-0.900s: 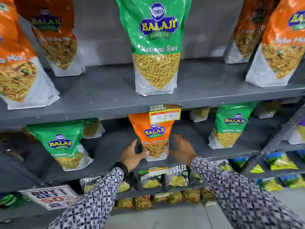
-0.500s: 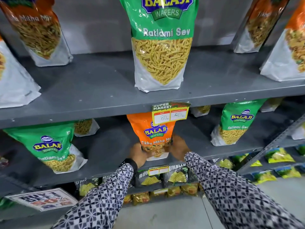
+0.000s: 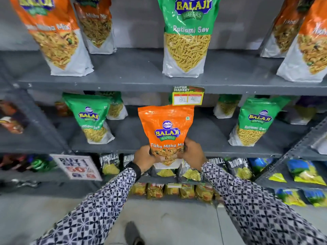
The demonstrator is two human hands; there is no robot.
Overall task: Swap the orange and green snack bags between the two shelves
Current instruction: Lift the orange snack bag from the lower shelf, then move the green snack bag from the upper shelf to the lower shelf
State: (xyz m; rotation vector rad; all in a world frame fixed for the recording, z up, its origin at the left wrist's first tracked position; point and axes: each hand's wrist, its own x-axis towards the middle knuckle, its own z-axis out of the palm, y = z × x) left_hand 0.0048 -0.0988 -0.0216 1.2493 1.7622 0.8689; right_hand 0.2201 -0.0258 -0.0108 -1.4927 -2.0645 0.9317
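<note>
An orange snack bag (image 3: 165,126) labelled Tikha Mitha Mix is held upright in front of the lower grey shelf (image 3: 134,137). My left hand (image 3: 144,158) grips its lower left side and my right hand (image 3: 192,152) grips its lower right side. Directly above, a large green snack bag (image 3: 187,38) labelled Ratlami Sev stands on the upper shelf (image 3: 134,68). Other green bags stand on the lower shelf, one at the left (image 3: 90,117) and one at the right (image 3: 254,121). Orange bags stand on the upper shelf at the left (image 3: 53,36) and at the right (image 3: 311,41).
A yellow price tag (image 3: 188,96) hangs on the upper shelf's front edge, just above the held bag. Below the hands, lower shelves carry black and yellow snack packets (image 3: 109,165). A promotion sign (image 3: 77,167) hangs at the lower left. A slanted side rack (image 3: 300,167) stands at the right.
Both hands closed on the orange bag's lower sides and drew it forward off the lower shelf, clear of the price tag. The camera view tilted down and pulled back.
</note>
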